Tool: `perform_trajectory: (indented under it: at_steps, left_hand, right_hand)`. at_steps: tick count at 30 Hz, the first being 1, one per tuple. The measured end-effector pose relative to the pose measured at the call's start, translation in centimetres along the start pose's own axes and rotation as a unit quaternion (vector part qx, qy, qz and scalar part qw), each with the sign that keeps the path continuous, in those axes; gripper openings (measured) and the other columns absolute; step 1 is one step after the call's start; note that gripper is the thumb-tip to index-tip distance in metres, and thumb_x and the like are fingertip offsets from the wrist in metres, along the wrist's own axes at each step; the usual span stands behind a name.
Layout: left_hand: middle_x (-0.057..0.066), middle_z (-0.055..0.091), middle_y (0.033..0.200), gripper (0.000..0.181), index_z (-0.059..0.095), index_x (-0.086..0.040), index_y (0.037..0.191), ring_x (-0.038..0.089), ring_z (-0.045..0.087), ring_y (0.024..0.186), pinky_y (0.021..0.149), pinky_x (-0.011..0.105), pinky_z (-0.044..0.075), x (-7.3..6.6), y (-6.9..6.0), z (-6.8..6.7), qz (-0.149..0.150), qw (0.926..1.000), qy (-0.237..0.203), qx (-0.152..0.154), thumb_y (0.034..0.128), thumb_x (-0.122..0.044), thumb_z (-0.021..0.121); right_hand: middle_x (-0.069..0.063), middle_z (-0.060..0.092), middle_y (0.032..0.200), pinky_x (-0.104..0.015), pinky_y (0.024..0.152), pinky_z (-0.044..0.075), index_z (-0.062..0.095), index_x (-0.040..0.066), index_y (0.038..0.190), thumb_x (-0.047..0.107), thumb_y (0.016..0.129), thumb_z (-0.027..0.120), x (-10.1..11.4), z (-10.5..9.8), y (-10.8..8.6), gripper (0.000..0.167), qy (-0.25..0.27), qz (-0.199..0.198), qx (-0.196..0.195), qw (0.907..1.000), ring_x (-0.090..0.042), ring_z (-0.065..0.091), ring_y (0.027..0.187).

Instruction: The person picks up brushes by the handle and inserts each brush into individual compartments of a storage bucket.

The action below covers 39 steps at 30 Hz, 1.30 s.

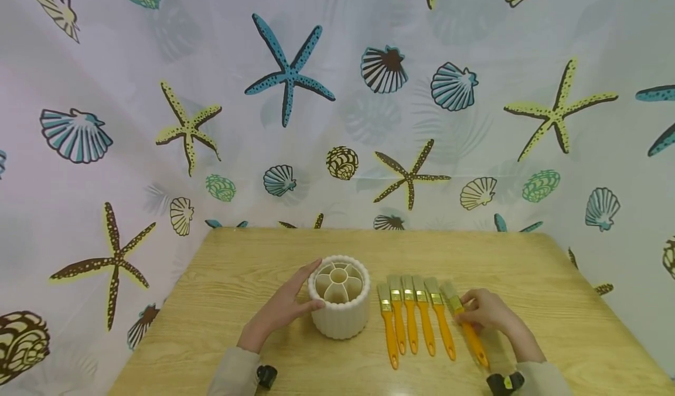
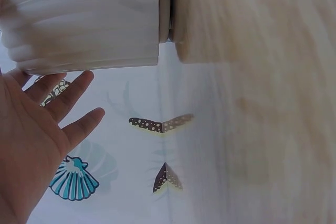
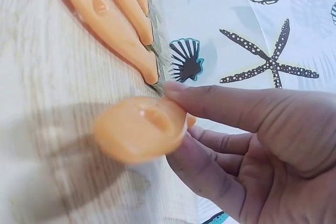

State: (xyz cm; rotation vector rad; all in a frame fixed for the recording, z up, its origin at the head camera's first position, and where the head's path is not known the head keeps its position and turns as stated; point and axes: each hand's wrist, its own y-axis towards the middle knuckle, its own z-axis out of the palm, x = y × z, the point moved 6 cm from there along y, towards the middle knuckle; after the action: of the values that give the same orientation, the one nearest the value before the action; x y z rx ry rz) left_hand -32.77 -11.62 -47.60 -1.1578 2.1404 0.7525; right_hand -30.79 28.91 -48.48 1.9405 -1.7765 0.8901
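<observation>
A white ribbed round holder [image 1: 340, 320] with a beaded rim stands upright on the table, its inside split into petal-shaped compartments. My left hand [image 1: 285, 305] rests against its left side, thumb at the front rim and index finger at the back. In the left wrist view, the fingers [image 2: 71, 98] look spread and mostly straight beside the holder [image 2: 84, 24]. Between thumb and fingers, my right hand [image 1: 487, 311] pinches a paintbrush [image 1: 474, 346] with an orange handle and pale bristles. In the right wrist view, this paintbrush [image 3: 131, 132] points its handle end at the camera.
Several matching paintbrushes [image 1: 411, 325] lie side by side between the holder and my right hand, bristles pointing away from me. The wooden table [image 1: 237, 267] is bordered at the back and sides by a white curtain [image 1: 327, 132] printed with starfish and shells.
</observation>
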Motion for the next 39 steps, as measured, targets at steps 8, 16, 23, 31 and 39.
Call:
perform_trajectory:
  at_steps: [8, 16, 23, 31, 39]
  left_hand:
    - [-0.006, 0.018, 0.154, 0.082, 0.014, -0.041, 0.147, 0.026, 0.019, 0.14, 0.107, 0.059, 0.024, 0.3, 0.0, -0.1, -0.002, 1.0, -0.009, 0.001, 0.0828, -0.047, 0.065]
    - [-0.01, 0.016, 0.154, 0.082, 0.013, -0.042, 0.147, 0.025, 0.019, 0.141, 0.107, 0.058, 0.025, 0.6, 0.0, 0.1, -0.006, 0.9999, -0.008, -0.001, 0.0828, -0.048, 0.064]
    - [-0.015, 0.015, 0.152, 0.083, 0.012, -0.042, 0.147, 0.02, 0.017, 0.141, 0.108, 0.056, 0.024, 0.7, 0.0, 0.2, -0.009, 0.9998, -0.014, 0.005, 0.0825, -0.048, 0.065]
    - [-0.015, 0.016, 0.152, 0.082, 0.013, -0.042, 0.147, 0.02, 0.018, 0.141, 0.108, 0.056, 0.025, 0.7, 0.2, 0.2, -0.003, 0.9998, -0.018, 0.003, 0.0831, -0.047, 0.064]
    - [-0.011, 0.017, 0.153, 0.083, 0.012, -0.042, 0.146, 0.022, 0.019, 0.14, 0.108, 0.055, 0.025, 0.7, 0.2, 0.2, 0.0, 0.9999, -0.011, 0.002, 0.0828, -0.046, 0.065]
  right_hand:
    - [-0.013, 0.064, 0.081, -0.033, 0.054, 0.055, 0.051, -0.015, 0.112, 0.013, 0.078, 0.074, 0.2, -0.1, 0.0, 0.05, 0.042, -0.019, 0.005, 0.9989, -0.019, 0.062, 0.061]
    - [-0.011, 0.065, 0.079, -0.03, 0.052, 0.054, 0.053, -0.016, 0.112, 0.013, 0.082, 0.07, 1.0, -0.4, -0.1, 0.045, 0.033, -0.072, -0.003, 0.9969, -0.016, 0.06, 0.06]
    - [-0.012, 0.064, 0.082, -0.033, 0.056, 0.055, 0.05, -0.017, 0.117, 0.011, 0.084, 0.067, 1.1, -0.7, -0.3, 0.047, 0.051, -0.063, -0.004, 0.9967, -0.018, 0.06, 0.064]
    - [-0.015, 0.061, 0.09, -0.035, 0.062, 0.057, 0.045, -0.015, 0.124, 0.012, 0.088, 0.063, 1.1, -0.7, -0.2, 0.048, 0.088, -0.066, 0.01, 0.9939, -0.021, 0.062, 0.074]
    - [-0.019, 0.059, 0.099, -0.035, 0.064, 0.057, 0.04, -0.013, 0.128, 0.013, 0.09, 0.06, 1.1, -0.5, 0.1, 0.05, 0.111, -0.076, 0.022, 0.9906, -0.024, 0.064, 0.081]
